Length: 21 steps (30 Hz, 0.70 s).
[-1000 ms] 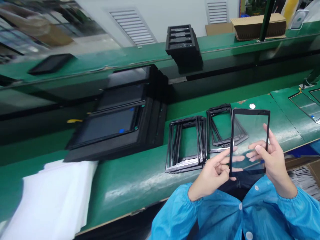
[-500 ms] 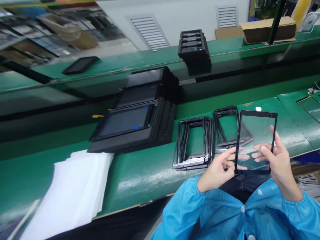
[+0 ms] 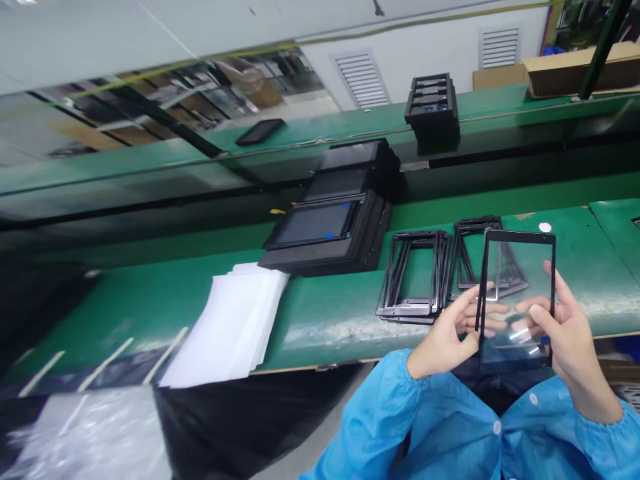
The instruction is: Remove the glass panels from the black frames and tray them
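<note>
A clear glass panel with a black border (image 3: 523, 267) is held up before me between both hands. My left hand (image 3: 445, 333) grips its left edge, thumb in front and fingers showing through the glass from behind. On the right edge my right hand (image 3: 567, 327) closes, its thumb over the front and fingers behind. Just left of the panel lies a pile of black rectangular frames (image 3: 415, 277). A second pile of frames (image 3: 470, 257) sits partly behind the glass.
Black trays (image 3: 325, 250) with dark screens are stacked left of the frames. White sheets (image 3: 233, 320) lie farther left on the green bench (image 3: 320, 333). Black bins (image 3: 433, 110) and a cardboard box (image 3: 560, 73) stand on the back shelf. Clear plastic (image 3: 100, 440) is at lower left.
My view has swung left, so the bench things sit farther right. The glass panel is tilted more, with reflections now on its lower part. Both hands keep hold.
</note>
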Available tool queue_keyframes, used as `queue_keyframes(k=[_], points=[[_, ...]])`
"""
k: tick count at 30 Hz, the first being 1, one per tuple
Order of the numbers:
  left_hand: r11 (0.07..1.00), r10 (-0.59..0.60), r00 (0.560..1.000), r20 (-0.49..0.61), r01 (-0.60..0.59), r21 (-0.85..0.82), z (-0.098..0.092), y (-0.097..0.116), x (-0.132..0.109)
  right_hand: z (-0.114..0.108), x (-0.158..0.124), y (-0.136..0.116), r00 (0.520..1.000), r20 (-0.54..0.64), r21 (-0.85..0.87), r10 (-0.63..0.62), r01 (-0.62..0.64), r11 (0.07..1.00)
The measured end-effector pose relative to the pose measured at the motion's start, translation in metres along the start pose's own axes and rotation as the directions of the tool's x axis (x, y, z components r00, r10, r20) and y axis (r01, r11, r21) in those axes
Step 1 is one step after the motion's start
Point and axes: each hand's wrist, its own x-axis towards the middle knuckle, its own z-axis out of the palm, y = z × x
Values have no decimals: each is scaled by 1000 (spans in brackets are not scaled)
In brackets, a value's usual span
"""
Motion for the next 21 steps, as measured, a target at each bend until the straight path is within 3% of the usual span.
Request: queue_keyframes(k=[4,9,11,15,17,21], points=[[991,76,996,-39,-80,-108,2,15,12,-4,-9,3,998,56,-22,23,-22,1000],[984,-10,992,-128,-13,-176,4,25,23,-6,-20,7,998,60,-12,36,-35,999],[976,-34,988,-149,1,-217,8,23,18,-4,-21,8,1000,14,9,19,-19,1000],[962,-78,985,-155,33,-272,15,11,-2,4,-14,12,979,-200,142,-41,71,987],[975,-90,971,-222,40,-218,17,6,-11,8,-11,15,971,-237,217,-26,79,973],[996,-70,896,-438,42,-73,16,15,-17,12,-16,25,991,-128,274,30,7,962]])
